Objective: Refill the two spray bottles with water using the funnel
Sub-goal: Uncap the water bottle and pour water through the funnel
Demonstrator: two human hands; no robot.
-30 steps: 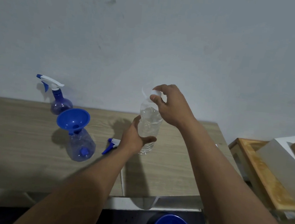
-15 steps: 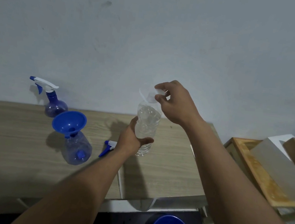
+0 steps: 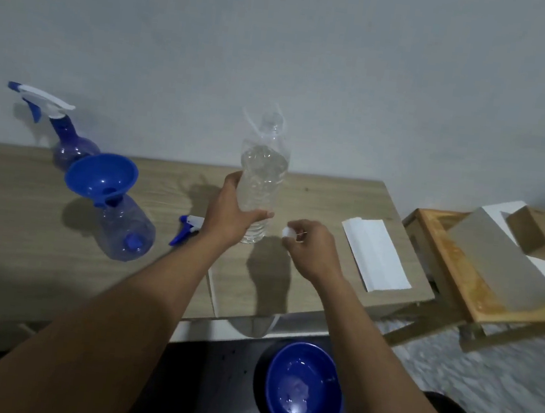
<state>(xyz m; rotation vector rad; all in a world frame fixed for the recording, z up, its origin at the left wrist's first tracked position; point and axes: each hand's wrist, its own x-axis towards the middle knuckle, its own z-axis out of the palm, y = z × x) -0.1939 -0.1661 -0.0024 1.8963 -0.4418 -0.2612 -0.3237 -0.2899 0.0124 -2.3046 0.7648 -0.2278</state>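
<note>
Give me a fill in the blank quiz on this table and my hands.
The left hand grips the water bottle; the right hand pinches its white ____. The spray bottle by the wall wears its trigger head; the other spray bottle holds the blue ____. Below the table sits a blue ____.
Missing: cap; funnel; bowl.

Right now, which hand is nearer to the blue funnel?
Left. The left hand grips the water bottle, to the right of the funnel; the right hand pinches the white cap farther right, beyond the bottle.
</note>
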